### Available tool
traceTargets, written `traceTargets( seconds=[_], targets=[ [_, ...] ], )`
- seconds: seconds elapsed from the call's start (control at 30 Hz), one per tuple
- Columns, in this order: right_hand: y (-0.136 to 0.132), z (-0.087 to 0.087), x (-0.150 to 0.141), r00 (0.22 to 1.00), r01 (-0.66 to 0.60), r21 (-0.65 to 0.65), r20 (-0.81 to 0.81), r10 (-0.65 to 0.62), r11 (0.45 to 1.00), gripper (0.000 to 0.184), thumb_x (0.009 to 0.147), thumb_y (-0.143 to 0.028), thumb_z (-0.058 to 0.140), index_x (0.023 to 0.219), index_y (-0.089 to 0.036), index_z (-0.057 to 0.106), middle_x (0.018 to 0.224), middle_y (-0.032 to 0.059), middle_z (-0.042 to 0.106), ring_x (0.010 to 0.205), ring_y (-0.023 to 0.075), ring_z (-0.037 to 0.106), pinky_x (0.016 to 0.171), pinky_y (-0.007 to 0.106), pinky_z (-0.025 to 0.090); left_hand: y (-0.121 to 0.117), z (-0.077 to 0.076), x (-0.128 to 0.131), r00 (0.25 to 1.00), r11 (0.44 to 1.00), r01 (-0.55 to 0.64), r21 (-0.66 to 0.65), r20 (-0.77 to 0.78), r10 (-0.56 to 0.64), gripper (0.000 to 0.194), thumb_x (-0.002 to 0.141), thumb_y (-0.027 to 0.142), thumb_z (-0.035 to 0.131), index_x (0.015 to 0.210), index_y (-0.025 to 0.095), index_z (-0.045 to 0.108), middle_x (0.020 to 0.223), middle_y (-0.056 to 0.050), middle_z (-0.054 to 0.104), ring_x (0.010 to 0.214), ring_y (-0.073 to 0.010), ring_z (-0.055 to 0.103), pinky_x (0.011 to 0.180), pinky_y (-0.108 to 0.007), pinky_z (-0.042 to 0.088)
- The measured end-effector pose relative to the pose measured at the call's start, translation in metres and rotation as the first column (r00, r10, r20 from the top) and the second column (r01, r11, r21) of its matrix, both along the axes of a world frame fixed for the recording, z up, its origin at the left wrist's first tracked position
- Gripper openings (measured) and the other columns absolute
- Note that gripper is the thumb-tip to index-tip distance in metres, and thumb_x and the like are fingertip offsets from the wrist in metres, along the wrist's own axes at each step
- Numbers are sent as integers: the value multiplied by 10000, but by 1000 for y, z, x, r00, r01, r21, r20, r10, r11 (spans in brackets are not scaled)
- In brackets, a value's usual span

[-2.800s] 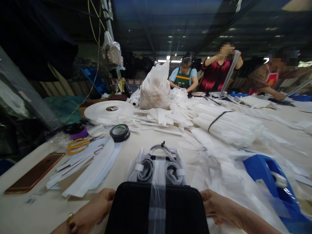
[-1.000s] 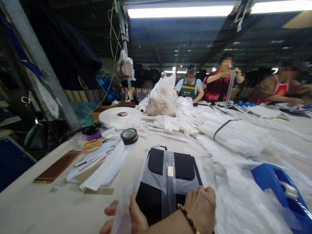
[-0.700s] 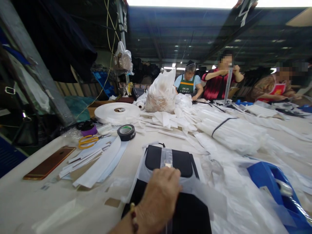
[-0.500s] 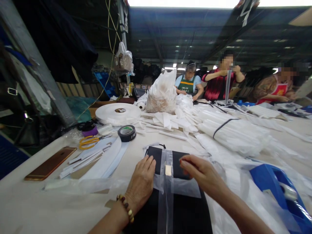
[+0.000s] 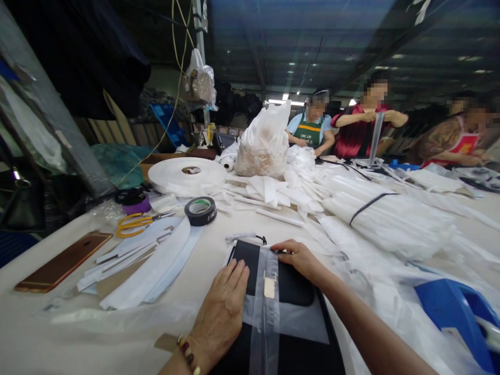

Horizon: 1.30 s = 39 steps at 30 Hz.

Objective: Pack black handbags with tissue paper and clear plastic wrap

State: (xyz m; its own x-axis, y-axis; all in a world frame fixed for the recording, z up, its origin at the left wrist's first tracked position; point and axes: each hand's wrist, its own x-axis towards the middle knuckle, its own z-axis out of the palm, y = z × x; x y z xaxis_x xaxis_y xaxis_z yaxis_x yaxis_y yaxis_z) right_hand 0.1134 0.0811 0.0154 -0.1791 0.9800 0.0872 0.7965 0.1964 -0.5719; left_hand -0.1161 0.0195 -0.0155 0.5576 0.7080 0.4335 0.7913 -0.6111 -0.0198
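A black case (image 5: 291, 289) wrapped in clear plastic lies on the table (image 5: 42, 333) right in front of me, with a clear tape strip (image 5: 265, 307) running down its middle. My left hand (image 5: 224, 307) lies flat on the case's left side, fingers stretched out. My right hand (image 5: 299, 258) rests on the far top edge of the case, fingers curled down onto the plastic flap.
A roll of dark tape (image 5: 200, 210), yellow scissors (image 5: 135, 224), a phone (image 5: 62, 262) and white strips (image 5: 148, 271) lie to the left. A big white reel (image 5: 187, 176), a filled bag (image 5: 263, 143) and white bundles (image 5: 386, 213) sit beyond. A blue tape dispenser (image 5: 457, 317) stands on the right. Other people work at the far side.
My right hand has slid from the middle of the case to its far top edge. My left hand stays flat on the left side. The view has shifted a little.
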Motion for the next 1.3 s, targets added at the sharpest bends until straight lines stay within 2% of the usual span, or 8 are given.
traceTargets(
  seconds=[0.2,0.37,0.73,0.97,1.07,1.17,1.23,1.3],
  targets=[
    [-7,2,-2,970,-183,138,185,156,973,275,872,-115,400,985,-176,644,942,63,612,853,150,587,788,252,451,-1,-3,0,1000,997,11,75,15,-12,497,763,3,305,1211,59,512,1272,-160,511,1212,-272,440,967,-418,451],
    [0,1,-1,899,-320,152,360,249,935,266,817,-9,382,826,-135,616,798,67,581,646,148,534,611,248,421,0,-2,0,1000,997,23,72,-12,-22,478,771,4,313,1204,33,513,1277,-173,501,1214,-291,429,960,-429,460],
    [-3,-14,6,910,-268,253,383,158,930,204,832,-69,387,771,-152,564,809,65,546,732,148,538,708,241,443,-1,-6,1,1000,999,11,40,19,-12,487,776,17,341,1243,50,478,1302,-160,479,1247,-266,385,987,-428,438],
    [-19,17,-9,910,-235,280,400,110,931,227,762,-21,408,759,-143,599,798,77,591,694,156,577,670,261,472,0,-7,1,1000,1000,-7,-2,27,7,483,779,15,334,1237,47,486,1281,-157,504,1225,-270,421,975,-436,448],
    [-49,13,-30,874,-265,460,486,10,848,268,873,-192,395,1040,-123,594,1086,156,605,948,251,576,813,389,453,-1,-4,5,996,998,-28,-48,87,32,469,793,24,334,1234,51,492,1291,-160,495,1231,-275,416,987,-451,431],
    [-74,-14,-43,821,-395,642,568,-62,657,467,884,-372,393,1221,-61,486,1229,209,547,1123,305,507,906,448,386,-6,9,4,974,997,3,-78,225,15,414,820,61,371,1203,89,526,1269,-130,523,1226,-254,425,1004,-432,418],
    [-79,-31,-45,788,-431,669,606,-108,605,503,872,-401,389,1229,-59,480,1243,222,536,1140,312,504,915,456,371,-15,18,-6,930,999,22,-45,369,-4,378,847,84,372,1185,118,539,1227,-112,557,1208,-229,443,1009,-413,412],
    [-78,-40,-44,765,-440,666,629,-137,602,510,866,-413,387,1235,-75,481,1259,217,526,1150,309,504,922,452,370,-31,20,-24,822,997,-49,-62,564,75,331,877,129,362,1143,151,559,1164,-104,587,1148,-207,489,987,-390,423]
  ],
)
